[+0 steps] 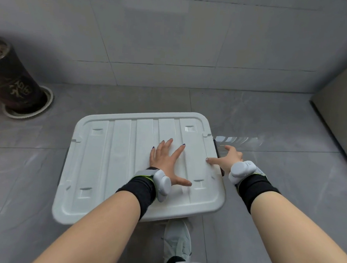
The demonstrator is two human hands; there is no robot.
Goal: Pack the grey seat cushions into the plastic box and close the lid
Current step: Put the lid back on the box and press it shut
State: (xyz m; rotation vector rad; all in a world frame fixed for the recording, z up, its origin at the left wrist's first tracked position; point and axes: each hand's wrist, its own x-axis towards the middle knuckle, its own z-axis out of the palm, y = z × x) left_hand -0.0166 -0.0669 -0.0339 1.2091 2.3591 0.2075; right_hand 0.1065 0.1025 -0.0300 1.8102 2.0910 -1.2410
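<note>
While white lid sits on box at frame centre, left hand presses flat on it, fingers splayed. Right hand curls over lid's right edge at dark latch. Cushions unseen. Dark cylinder upper left; shoe below box on tiled floor.

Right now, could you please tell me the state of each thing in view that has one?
Lid: lying on the plastic box, covering it.
Dark latch on the box's right side: under the right hand; fastened or not, cannot tell.
Left hand: flat, fingers spread, pressing the lid.
Right hand: thumb on the lid's edge, fingers over the side.
</note>
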